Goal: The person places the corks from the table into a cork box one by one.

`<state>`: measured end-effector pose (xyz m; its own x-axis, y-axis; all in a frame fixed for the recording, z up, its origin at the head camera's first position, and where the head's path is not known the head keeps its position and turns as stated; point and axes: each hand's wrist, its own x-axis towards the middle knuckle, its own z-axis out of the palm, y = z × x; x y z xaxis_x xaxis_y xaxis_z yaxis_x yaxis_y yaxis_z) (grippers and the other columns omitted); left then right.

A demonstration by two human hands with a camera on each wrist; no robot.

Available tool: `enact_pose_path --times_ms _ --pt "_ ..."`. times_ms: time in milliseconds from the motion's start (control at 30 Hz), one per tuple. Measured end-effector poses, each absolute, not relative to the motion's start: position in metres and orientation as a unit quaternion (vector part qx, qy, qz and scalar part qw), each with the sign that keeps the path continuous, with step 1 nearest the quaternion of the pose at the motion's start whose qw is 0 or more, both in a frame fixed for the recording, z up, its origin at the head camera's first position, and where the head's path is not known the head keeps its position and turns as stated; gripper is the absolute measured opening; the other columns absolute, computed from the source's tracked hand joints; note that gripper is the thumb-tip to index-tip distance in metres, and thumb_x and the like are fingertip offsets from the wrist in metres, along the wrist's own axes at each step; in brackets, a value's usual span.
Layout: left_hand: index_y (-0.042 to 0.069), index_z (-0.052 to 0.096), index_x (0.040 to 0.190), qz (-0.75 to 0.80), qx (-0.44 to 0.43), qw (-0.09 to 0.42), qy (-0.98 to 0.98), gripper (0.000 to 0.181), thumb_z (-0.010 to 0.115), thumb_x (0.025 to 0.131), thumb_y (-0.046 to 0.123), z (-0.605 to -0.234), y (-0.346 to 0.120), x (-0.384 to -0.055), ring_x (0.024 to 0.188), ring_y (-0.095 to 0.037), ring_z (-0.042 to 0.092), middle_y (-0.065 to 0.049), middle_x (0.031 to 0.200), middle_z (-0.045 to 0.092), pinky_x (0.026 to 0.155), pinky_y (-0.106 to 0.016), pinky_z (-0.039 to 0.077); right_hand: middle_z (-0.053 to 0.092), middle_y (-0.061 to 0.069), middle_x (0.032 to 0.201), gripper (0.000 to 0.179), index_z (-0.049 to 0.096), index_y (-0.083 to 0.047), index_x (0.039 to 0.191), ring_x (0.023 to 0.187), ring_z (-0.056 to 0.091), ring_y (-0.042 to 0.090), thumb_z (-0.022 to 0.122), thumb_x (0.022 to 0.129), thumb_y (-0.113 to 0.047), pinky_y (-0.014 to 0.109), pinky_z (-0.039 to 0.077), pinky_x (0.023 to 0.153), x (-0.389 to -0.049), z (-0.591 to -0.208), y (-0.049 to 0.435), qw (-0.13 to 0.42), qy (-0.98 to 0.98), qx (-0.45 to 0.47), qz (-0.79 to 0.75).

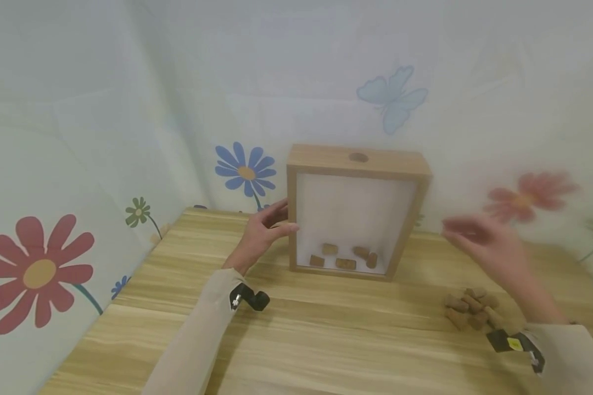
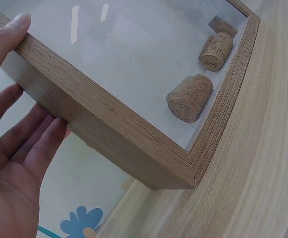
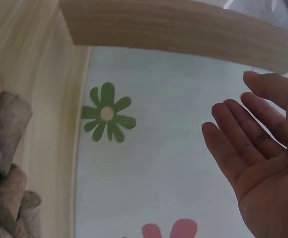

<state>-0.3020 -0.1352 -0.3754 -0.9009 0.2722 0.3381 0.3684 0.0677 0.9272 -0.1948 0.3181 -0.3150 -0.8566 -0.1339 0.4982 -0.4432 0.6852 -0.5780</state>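
A shallow wooden shadow box (image 1: 321, 153) stands upright on the table, with a clear front and a round hole (image 1: 358, 157) in its top. Several wine corks lie on its floor, one near the corner being a stubby speckled cork (image 2: 189, 98). My left hand (image 1: 258, 237) holds the box's left side, thumb on the front edge and fingertips against the side. To the right of the box my right hand (image 1: 491, 244) is raised and blurred in the head view. In the right wrist view, its relaxed fingers (image 3: 241, 144) hold nothing.
A pile of loose corks (image 1: 474, 310) lies on the wooden table (image 1: 326, 334), below my right hand. Behind the box hangs a pale cloth (image 1: 202, 66) printed with flowers and a butterfly. The box stands close to the table's back edge.
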Motion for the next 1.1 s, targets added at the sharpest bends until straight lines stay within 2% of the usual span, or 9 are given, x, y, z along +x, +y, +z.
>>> enact_pose_path --times_ms 300,533,767,900,1000,1100 --pt "0.011 0.05 0.159 -0.651 -0.221 0.036 -0.725 0.071 0.081 0.095 0.014 -0.375 -0.134 -0.303 0.137 -0.027 0.056 -0.014 0.149 0.06 0.112 -0.042 0.049 0.074 0.022 0.119 0.028 0.072 0.001 0.125 0.096 0.065 -0.009 0.076 0.099 -0.009 0.009 0.052 0.081 -0.201 -0.333 0.344 0.17 -0.901 0.184 0.354" --pt "0.011 0.05 0.159 -0.648 -0.22 0.036 -0.729 0.072 0.082 0.095 0.016 -0.375 -0.137 -0.303 0.138 -0.028 0.056 -0.014 0.15 0.059 0.111 -0.041 0.05 0.074 0.022 0.123 0.033 0.07 0.0 0.13 0.099 0.069 -0.002 0.076 0.1 -0.012 0.019 0.057 0.082 -0.199 -0.336 0.354 0.098 -0.914 0.195 0.342" --pt "0.01 0.051 0.158 -0.653 -0.216 0.035 -0.725 0.071 0.081 0.094 0.013 -0.376 -0.136 -0.303 0.136 -0.029 0.057 -0.016 0.148 0.061 0.11 -0.041 0.051 0.073 0.02 0.123 0.036 0.069 0.004 0.13 0.106 0.071 0.016 0.077 0.097 -0.009 0.026 0.06 0.085 -0.201 -0.345 0.358 0.01 -0.915 0.241 0.323" --pt "0.009 0.051 0.158 -0.651 -0.217 0.036 -0.727 0.07 0.08 0.095 0.011 -0.376 -0.136 -0.303 0.136 -0.03 0.057 -0.017 0.147 0.061 0.11 -0.042 0.051 0.074 0.018 0.121 0.035 0.069 0.002 0.129 0.107 0.07 0.017 0.076 0.097 -0.008 0.03 0.06 0.086 -0.201 -0.349 0.362 -0.041 -0.916 0.257 0.304" --pt "0.009 0.05 0.158 -0.648 -0.218 0.035 -0.729 0.07 0.079 0.095 0.012 -0.375 -0.135 -0.303 0.136 -0.029 0.057 -0.016 0.147 0.061 0.11 -0.043 0.051 0.075 0.015 0.119 0.031 0.071 0.0 0.126 0.107 0.07 0.018 0.076 0.097 -0.008 0.033 0.06 0.086 -0.2 -0.352 0.364 -0.057 -0.918 0.269 0.286" --pt "0.011 0.05 0.158 -0.647 -0.218 0.034 -0.73 0.07 0.08 0.095 0.013 -0.375 -0.135 -0.303 0.136 -0.028 0.057 -0.015 0.147 0.061 0.11 -0.043 0.05 0.075 0.017 0.119 0.03 0.071 0.002 0.124 0.107 0.071 0.026 0.077 0.096 -0.008 0.035 0.061 0.086 -0.201 -0.355 0.366 -0.073 -0.915 0.276 0.286"
